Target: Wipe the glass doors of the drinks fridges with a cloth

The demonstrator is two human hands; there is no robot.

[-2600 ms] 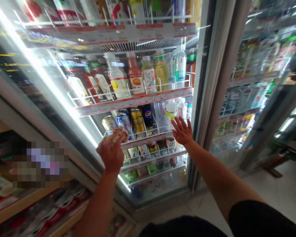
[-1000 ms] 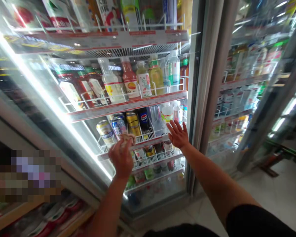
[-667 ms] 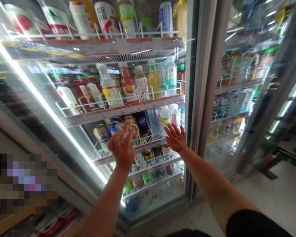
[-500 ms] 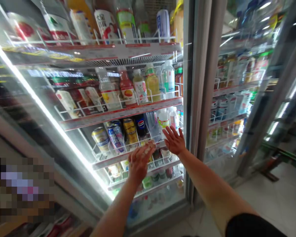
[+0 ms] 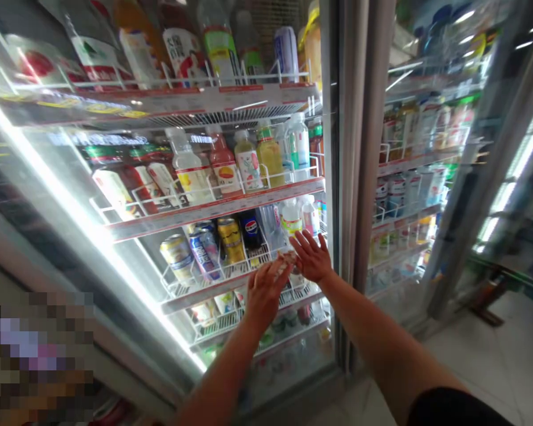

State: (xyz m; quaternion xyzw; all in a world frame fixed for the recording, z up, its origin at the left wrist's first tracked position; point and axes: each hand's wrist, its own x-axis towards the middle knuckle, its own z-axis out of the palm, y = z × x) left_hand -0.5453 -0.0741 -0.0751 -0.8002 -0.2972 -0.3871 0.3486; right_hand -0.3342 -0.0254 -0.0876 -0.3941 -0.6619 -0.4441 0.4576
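Observation:
A crumpled pale piece, like a tissue or wipe (image 5: 286, 259), shows at the fingertips of my left hand (image 5: 265, 291), whose fingers are curled around it. My right hand (image 5: 311, 259) is just to the right, palm forward, fingers spread and holding nothing. Both are raised in front of the glass door of a drinks fridge; whether the right palm touches the glass I cannot tell. Behind the hands are a Pepsi bottle (image 5: 251, 231), a gold can (image 5: 231, 241) and a blue can (image 5: 205, 253) on a wire shelf. My hands partly hide the lower shelves.
Several bottles, among them a red-drink bottle (image 5: 224, 164), line the shelf above. A bright light strip (image 5: 71, 189) runs down the left. The metal door frame (image 5: 353, 177) stands to the right, with another glass-fronted fridge beyond. Pale floor tiles (image 5: 475, 355) lie at lower right.
My left hand has moved right and slightly up with the pale piece, close to my right hand. The right hand has stayed nearly in place; the view has shifted a little.

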